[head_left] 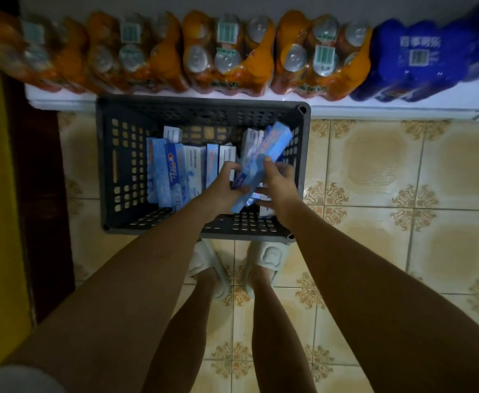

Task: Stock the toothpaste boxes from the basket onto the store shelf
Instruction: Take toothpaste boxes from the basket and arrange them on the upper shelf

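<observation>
The left hand [227, 185] and right hand [279, 188] each curl their fingers around the near end of one light-blue toothpaste box [264, 160], which slants up and away from both hands over the right part of the dark perforated basket [106, 165]. Further toothpaste boxes [176, 171] stand on edge inside the basket, left of and below the hands. Beyond the basket's far rim, a white shelf [374, 107] carries orange drink packs [227, 52] and a blue pack [419, 58]; patterned floor tiles [402, 180] lie to the right.
</observation>
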{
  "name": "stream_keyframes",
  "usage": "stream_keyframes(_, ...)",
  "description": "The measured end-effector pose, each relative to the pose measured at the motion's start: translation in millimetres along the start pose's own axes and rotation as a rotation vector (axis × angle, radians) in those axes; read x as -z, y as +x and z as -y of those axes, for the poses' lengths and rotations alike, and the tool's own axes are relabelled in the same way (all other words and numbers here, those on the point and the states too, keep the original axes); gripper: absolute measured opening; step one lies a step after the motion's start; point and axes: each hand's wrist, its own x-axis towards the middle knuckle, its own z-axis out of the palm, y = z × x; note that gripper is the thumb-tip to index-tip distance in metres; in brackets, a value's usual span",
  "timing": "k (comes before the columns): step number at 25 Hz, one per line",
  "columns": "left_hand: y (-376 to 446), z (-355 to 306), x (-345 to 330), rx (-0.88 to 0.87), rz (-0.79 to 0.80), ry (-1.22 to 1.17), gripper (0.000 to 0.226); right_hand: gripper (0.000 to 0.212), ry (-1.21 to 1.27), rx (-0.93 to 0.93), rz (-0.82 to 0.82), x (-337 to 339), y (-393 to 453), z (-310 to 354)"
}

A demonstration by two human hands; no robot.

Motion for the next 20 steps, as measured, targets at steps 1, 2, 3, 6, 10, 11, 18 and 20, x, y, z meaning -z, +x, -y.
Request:
stream_keyframes(1, -12.4, -5.6, 5.3, -0.062, 0.023, 0.072, 0.032, 0.047, 0.036, -0.013, -0.001, -2.7, -11.8, 11.4)
stream_keyframes(2, -25.0, -12.7, 11.5, -0.113, 0.036, 0.120, 0.034, 0.050, 0.061, -0.021, -0.003, -5.7, -24.2, 23.2)
stream_keyframes(3, -39.2, -22.5, 18.9, -0.160, 0.041, 0.149, 0.035, 0.052, 0.055, -0.007, -0.013, -9.5, -38.1, 35.7)
stream_keyframes(6, -75.9, -52.9, 40.2, -0.218, 0.030, 0.177, 0.036, 0.035, 0.026, 0.093, -0.063, -20.2, -73.3, 66.6)
stream_keyframes(10, -127.8, -96.1, 77.2, 0.035, 0.099, 0.042, 0.048, 0.017, 0.093, 0.146, -0.021, -22.2, -117.6, 99.6)
stream_keyframes(11, -140.2, -106.3, 90.0, 0.117, 0.139, -0.040, 0.052, 0.015, 0.106, 0.147, 0.012, -23.2, -131.1, 107.4)
stream_keyframes(18, -244.9, -174.5, 161.6, 0.172, 0.318, -0.121, 0.039, 0.020, 0.163, 0.185, 0.319, -51.3, -242.2, 156.8)
stream_keyframes(20, -277.0, -189.9, 177.3, 0.135, 0.353, -0.055, 0.038, 0.018, 0.063, 0.215, 0.376, -63.2, -276.1, 180.0)
